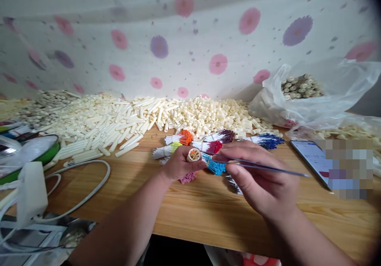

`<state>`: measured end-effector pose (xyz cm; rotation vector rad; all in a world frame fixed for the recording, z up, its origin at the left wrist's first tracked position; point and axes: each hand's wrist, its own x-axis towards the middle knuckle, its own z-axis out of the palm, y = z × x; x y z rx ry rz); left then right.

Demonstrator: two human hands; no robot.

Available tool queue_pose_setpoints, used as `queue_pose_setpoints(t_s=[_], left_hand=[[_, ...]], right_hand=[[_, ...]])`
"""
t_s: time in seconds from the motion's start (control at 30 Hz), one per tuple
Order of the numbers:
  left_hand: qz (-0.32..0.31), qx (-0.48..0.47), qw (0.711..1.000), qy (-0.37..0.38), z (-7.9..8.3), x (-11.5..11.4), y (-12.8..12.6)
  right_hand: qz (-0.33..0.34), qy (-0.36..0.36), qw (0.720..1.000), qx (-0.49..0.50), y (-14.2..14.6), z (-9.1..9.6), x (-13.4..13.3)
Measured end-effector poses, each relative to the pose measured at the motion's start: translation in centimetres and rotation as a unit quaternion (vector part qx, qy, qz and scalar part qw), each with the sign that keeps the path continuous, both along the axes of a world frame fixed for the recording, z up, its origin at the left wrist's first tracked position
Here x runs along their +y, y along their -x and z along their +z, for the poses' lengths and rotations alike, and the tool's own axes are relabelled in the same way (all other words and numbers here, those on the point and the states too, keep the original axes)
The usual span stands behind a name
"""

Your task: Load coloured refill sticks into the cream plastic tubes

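My left hand (177, 166) is closed around a small cream plastic tube (194, 154), its open end facing up and toward me. Something orange-brown shows inside that opening, too small to name. In my right hand (264, 186) is a pair of thin metal tweezers (270, 168), pinched between thumb and fingers, the tips pointing left toward the tube but apart from it. Under and behind both hands lie bundles of thin white sticks with coloured tips: orange (185, 137), yellow-green (165, 151), red (212, 147), dark purple (223, 136), light blue (216, 166), pink (188, 177) and dark blue (266, 140).
Cream plastic parts form a long heap (143, 111) along the back of the wooden table (190, 214). A phone (311, 161) lies at right, before a plastic bag (274, 99) of similar parts. White cable (105, 178) and a white adapter (32, 190) occupy the left.
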<state>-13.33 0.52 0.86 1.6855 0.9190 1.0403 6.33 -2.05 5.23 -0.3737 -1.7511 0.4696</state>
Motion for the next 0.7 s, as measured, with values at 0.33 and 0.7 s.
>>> queue_pose_setpoints(t_s=[0.33,0.7], left_hand=[[-0.061,0.000,0.998,0.000,0.4,-0.2,-0.4],[0.050,0.056,0.990,-0.117,-0.5,0.1,-0.5]], right_hand=[[-0.013,-0.020,0.999,-0.038,0.6,0.1,0.1],[-0.058,-0.021,0.998,-0.030,1.1,-0.3,-0.3]])
